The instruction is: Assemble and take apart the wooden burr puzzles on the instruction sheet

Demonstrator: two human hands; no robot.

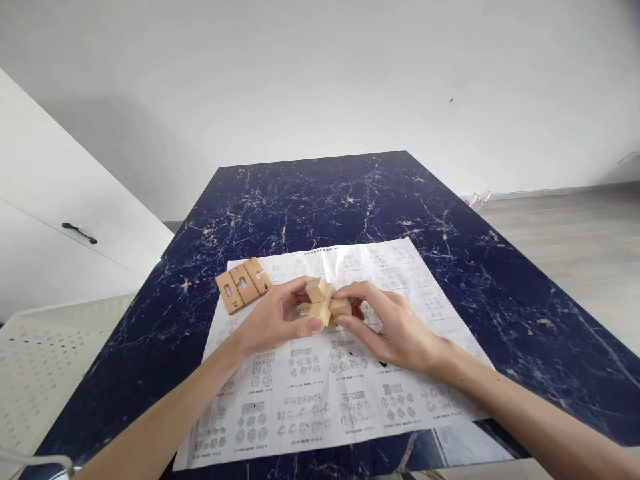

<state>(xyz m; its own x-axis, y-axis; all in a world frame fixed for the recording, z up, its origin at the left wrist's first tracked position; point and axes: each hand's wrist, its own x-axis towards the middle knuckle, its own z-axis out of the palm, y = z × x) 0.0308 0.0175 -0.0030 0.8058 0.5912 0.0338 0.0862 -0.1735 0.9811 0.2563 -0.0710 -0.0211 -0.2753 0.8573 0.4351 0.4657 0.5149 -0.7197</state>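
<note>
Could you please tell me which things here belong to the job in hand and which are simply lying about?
Job in hand:
Interlocking wooden block, held between left hand and right hand
Printed diagram sheet underneath, probably for reference

Lying about:
Numbered wooden pieces, not held, apparently separate
White perforated item beside the table

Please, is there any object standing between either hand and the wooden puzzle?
Nothing visible is: the left hand and right hand both grip the wooden puzzle directly. The three numbered wooden pieces lie to the left, outside that space.
</note>
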